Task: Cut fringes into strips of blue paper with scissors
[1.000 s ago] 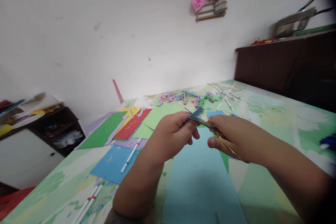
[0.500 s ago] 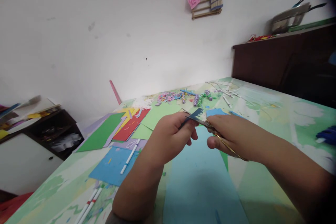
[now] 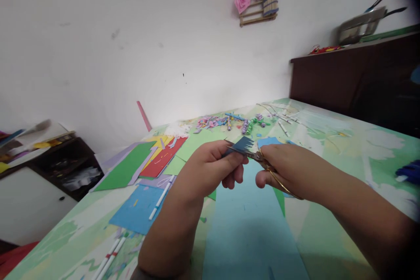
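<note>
My left hand (image 3: 218, 164) pinches a small piece of dark blue paper (image 3: 243, 143) whose far edge is cut into a fringe of narrow points. Gold-handled scissors (image 3: 274, 173) sit in my right hand (image 3: 285, 168), its fingers closed round the loops. The blades reach left against the blue paper, partly hidden by it and by my left fingers. Both hands are held above a light blue sheet (image 3: 249, 227) lying on the table.
Coloured sheets, among them a green sheet (image 3: 126, 166), a red sheet (image 3: 166, 156) and a blue sheet (image 3: 138, 208), lie at left with white sticks (image 3: 161, 197). Paper scraps (image 3: 210, 122) and curled paper rolls (image 3: 245, 126) are near the wall. A dark cabinet (image 3: 328, 78) stands at right.
The blue paper has turned so more of its fringed face shows. The scissors' blades have shifted lower along it, and my right hand has moved slightly left.
</note>
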The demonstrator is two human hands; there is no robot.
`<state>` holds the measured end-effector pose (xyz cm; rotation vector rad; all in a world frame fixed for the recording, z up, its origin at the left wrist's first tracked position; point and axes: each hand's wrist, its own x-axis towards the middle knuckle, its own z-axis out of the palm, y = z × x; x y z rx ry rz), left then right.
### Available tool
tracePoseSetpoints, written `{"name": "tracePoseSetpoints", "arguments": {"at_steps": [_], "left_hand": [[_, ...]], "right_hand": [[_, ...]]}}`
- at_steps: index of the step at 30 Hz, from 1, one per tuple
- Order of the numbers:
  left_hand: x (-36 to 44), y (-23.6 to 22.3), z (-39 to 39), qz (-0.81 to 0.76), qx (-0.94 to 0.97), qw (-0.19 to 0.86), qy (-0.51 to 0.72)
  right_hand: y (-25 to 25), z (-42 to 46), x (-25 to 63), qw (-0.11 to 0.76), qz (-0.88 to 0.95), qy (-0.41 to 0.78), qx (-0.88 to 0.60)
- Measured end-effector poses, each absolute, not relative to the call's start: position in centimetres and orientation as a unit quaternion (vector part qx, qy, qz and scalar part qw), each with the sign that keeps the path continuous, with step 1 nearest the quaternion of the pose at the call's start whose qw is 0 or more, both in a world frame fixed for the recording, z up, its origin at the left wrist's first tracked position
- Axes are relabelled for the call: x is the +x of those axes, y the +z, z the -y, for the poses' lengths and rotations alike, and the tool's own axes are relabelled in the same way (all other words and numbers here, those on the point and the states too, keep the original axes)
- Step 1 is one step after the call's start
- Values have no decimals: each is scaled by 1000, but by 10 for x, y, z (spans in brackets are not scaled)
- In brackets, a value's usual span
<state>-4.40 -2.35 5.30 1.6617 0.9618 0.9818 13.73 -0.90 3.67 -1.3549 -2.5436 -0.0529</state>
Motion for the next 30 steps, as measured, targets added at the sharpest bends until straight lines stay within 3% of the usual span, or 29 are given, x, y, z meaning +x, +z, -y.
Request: {"name": "tracePoseSetpoints", "arguments": {"at_steps": [8, 16, 24, 30], "left_hand": [[-54, 51, 17, -320, 664, 578, 350], [-46, 59, 31, -398, 749, 377, 374], [-40, 57, 30, -391, 726, 407, 393], [-37, 54, 35, -414, 741, 343, 402]], "right_hand": [[42, 10, 135, 112, 872, -39, -475], [32, 7, 142, 162, 894, -6, -418], [30, 6, 146, 188, 883, -17, -430], [29, 7, 146, 191, 886, -4, -422]]}}
